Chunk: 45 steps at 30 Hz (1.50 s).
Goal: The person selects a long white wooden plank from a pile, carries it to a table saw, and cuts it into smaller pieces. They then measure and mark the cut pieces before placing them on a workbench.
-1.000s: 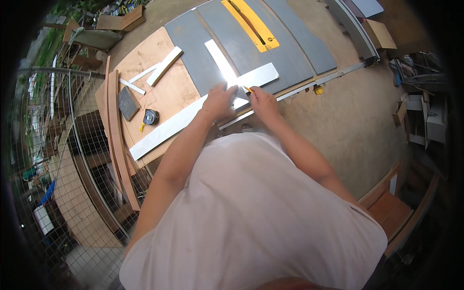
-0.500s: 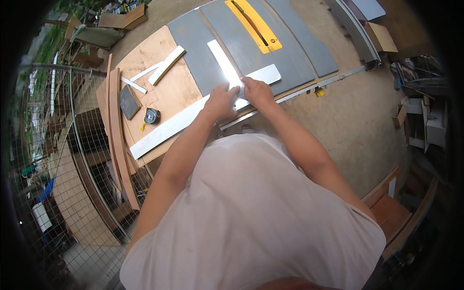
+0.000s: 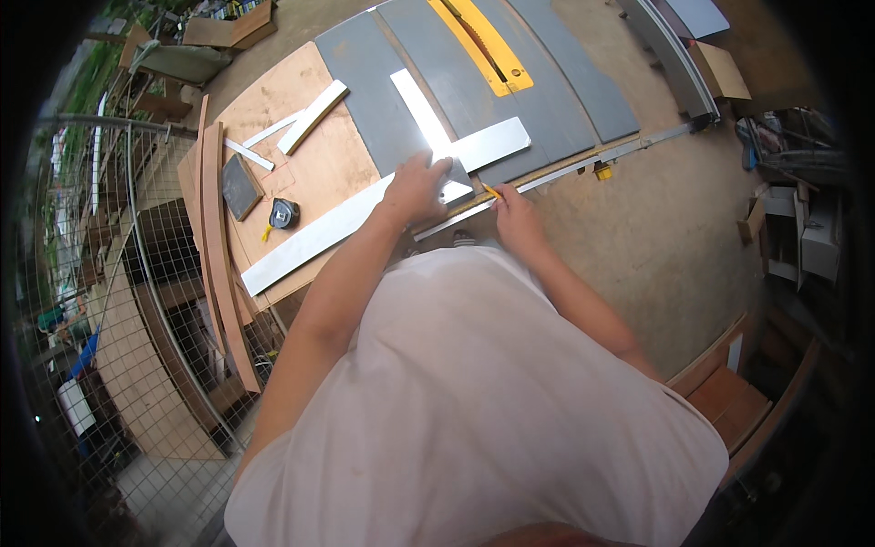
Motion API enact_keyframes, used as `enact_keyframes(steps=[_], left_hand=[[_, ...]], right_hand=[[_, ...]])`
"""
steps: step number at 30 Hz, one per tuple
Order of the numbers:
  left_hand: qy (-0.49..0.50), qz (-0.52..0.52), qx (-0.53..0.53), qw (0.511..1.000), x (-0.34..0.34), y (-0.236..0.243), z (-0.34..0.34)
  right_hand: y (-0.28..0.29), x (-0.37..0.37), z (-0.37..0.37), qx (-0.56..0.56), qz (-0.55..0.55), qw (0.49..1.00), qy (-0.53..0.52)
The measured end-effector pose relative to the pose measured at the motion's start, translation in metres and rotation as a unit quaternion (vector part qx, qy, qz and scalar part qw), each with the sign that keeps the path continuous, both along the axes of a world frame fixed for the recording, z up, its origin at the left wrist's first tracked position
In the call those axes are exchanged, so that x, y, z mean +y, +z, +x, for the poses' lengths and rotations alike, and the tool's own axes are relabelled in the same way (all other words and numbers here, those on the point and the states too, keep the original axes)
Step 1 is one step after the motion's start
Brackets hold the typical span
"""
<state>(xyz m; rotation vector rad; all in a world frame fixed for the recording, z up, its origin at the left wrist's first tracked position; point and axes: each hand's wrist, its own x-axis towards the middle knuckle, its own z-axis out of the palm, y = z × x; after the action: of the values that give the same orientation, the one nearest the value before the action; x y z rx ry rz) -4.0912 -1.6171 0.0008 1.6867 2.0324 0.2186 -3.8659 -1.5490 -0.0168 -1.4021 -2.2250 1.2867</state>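
Observation:
A long white board (image 3: 314, 230) lies slantwise across the plywood and the grey saw table. Over it sits a metal try square (image 3: 417, 102), its shiny blade pointing away from me and its grey stock at the board's near edge. My left hand (image 3: 415, 191) grips the square's stock and presses it against the board, fingers curled. Just off the table's near edge, my right hand (image 3: 520, 221) pinches a yellow pencil (image 3: 493, 191), its tip close to the square's stock.
A yellow insert with a saw blade (image 3: 483, 46) is set in the grey table (image 3: 570, 118). On the plywood (image 3: 273, 96) are a tape measure (image 3: 284, 213), a dark block (image 3: 242, 187) and white offcuts (image 3: 313, 117). Brown strips (image 3: 217, 246) lean by a wire fence (image 3: 155, 264).
My right hand has left the square and board, moving nearer and to the right; the pencil now shows in its fingers. My left hand stays on the square.

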Motion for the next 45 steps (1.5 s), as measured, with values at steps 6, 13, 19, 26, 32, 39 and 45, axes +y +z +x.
enact_keyframes(steps=[6, 13, 19, 26, 32, 39, 45], left_hand=[[-0.010, 0.014, 0.003, 1.000, 0.001, -0.005, -0.004], [-0.006, -0.022, -0.010, 1.000, 0.002, 0.008, -0.002], [-0.010, -0.011, -0.010, 1.000, 0.001, 0.006, -0.003], [-0.012, -0.015, -0.011, 1.000, 0.001, 0.008, -0.003], [-0.013, -0.019, -0.005, 1.000, 0.002, 0.011, -0.002], [0.002, -0.029, -0.013, 1.000, 0.002, 0.007, -0.003], [-0.004, -0.022, -0.011, 1.000, 0.001, 0.002, -0.005]], right_hand=[[-0.017, 0.001, -0.037, -0.002, -0.043, 0.999, 0.030], [-0.017, 0.004, -0.044, -0.027, -0.039, 0.998, 0.034], [-0.020, 0.003, -0.043, -0.013, -0.027, 0.999, 0.035], [-0.024, 0.004, -0.043, -0.017, -0.023, 0.999, 0.043], [-0.023, 0.006, -0.042, -0.026, -0.030, 0.998, 0.050], [-0.008, 0.018, -0.048, -0.090, 0.072, 0.993, 0.018], [0.020, 0.047, -0.075, -0.122, 0.141, 0.977, 0.107]])
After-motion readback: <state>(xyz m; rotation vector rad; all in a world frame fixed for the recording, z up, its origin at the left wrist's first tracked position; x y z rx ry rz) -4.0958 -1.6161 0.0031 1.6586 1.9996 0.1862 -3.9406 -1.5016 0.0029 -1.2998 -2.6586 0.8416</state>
